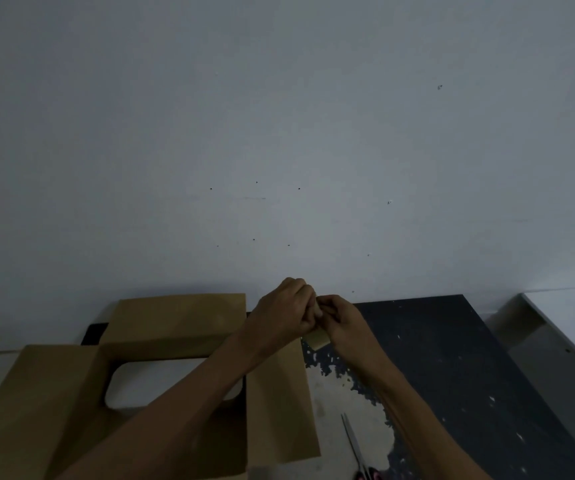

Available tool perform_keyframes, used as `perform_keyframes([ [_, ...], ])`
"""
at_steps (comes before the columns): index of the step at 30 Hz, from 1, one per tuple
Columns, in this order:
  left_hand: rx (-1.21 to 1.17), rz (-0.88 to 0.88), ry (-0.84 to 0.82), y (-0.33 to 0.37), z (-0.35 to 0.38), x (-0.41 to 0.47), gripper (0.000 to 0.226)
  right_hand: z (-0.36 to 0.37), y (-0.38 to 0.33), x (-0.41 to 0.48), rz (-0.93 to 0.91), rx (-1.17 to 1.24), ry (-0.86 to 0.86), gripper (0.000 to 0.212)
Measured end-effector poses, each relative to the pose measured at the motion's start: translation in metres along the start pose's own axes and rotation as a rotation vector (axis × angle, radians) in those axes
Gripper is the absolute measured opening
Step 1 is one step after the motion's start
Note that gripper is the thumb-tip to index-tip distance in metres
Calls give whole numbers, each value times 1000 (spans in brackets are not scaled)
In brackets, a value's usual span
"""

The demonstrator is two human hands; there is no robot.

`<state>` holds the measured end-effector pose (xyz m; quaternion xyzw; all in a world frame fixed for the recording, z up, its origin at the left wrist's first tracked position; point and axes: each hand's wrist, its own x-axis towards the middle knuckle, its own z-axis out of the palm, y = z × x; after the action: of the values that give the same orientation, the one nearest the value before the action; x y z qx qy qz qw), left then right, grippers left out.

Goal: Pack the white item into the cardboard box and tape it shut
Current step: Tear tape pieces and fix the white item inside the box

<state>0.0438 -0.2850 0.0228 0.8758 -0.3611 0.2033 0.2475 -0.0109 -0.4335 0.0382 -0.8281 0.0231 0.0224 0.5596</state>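
Box: the box is open, with the white thing inside.
Hands: left hand and right hand pinch the tape.
Next: probably find the tape's end.

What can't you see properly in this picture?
Head view:
- Tape roll: mostly hidden by the left hand and right hand.
- White item in the cardboard box: partly hidden by the left forearm.
- Scissors: handles cut off by the bottom edge.
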Motion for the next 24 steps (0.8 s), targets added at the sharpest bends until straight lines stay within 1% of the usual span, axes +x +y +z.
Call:
perform_keyframes([
  [1,-17,-10,2,1,0,-1,15,-1,0,1,-3,-4,5,25],
  [3,-107,-85,19,2,0,-4,13,-4,-1,3,-13,-18,7,24],
  [6,-181,-120,75,5,-2,-7,21,-7,-5,5,-27,-18,14,23],
  [10,-121,-29,91,8,0,-11,30,-10,-9,8,-25,50,34,21],
  [16,-133,-4,112,9,-1,-14,29,-7,-5,8,24,138,81,19],
  [19,-257,-59,125,8,-1,-13,28,-3,-4,7,59,242,133,18],
  [21,-343,-117,153,8,0,-14,28,-1,-6,8,61,286,158,21],
  [24,-412,-226,197,9,1,-14,41,0,-9,10,50,292,189,22],
])
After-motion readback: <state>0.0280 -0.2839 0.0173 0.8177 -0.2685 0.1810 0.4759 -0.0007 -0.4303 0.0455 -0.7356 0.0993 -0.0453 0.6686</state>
